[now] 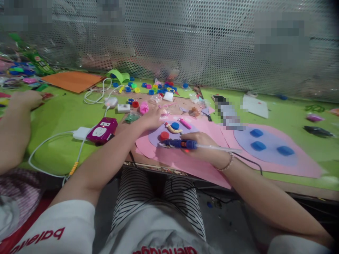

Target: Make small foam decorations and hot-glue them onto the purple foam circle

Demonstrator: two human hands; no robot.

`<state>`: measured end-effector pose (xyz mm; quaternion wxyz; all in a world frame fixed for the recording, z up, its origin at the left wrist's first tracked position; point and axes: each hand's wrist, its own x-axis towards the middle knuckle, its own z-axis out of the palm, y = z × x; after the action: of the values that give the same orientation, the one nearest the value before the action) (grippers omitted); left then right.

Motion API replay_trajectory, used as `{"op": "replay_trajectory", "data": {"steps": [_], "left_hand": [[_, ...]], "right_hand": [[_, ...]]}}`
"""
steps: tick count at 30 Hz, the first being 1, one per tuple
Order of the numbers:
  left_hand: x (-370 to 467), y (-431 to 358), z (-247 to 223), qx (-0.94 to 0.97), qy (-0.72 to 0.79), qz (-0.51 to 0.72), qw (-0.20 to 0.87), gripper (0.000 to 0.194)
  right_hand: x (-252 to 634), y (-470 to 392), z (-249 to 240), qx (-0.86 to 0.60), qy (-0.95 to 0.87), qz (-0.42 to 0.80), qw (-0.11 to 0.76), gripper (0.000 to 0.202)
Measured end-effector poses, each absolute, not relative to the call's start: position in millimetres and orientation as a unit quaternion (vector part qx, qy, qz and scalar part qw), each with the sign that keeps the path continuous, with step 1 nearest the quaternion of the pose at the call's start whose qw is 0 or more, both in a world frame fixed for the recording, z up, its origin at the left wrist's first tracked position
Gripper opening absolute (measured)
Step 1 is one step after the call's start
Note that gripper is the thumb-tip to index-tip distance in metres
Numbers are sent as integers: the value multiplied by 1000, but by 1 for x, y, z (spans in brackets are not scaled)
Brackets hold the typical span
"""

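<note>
My right hand is closed around a blue hot glue gun with a clear glue stick out of its back, its nozzle pointing left over the pink and lilac paper. My left hand reaches over the paper's far left edge, beside small pink and clear plastic bits; its fingers are blurred, so their grip is unclear. On the lilac oval between my hands lie a red cap, a blue cap, a cream curved piece and a bright pink piece.
At right, another pink and lilac sheet carries blue caps. Coloured caps are scattered at the back. A magenta power socket with white cables stands at left, near another person's arm. A perforated metal screen closes the back.
</note>
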<state>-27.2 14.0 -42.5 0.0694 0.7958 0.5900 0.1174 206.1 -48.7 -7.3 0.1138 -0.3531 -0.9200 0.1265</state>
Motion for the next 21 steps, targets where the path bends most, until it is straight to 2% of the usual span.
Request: {"op": "replay_trajectory", "data": {"steps": [7,13,21], "left_hand": [[-25,10,-37,784,605,110,85,70],[-28,12,-42,787,599,117,85,66],[-27,12,-41,788,599,115,84,61]], "right_hand": [[210,-45,-14,-311,-934,92,152,5],[213,-43,-12,-255,-952,80,150,12],[211,-49,-12,-283,-946,63,148,5]]}}
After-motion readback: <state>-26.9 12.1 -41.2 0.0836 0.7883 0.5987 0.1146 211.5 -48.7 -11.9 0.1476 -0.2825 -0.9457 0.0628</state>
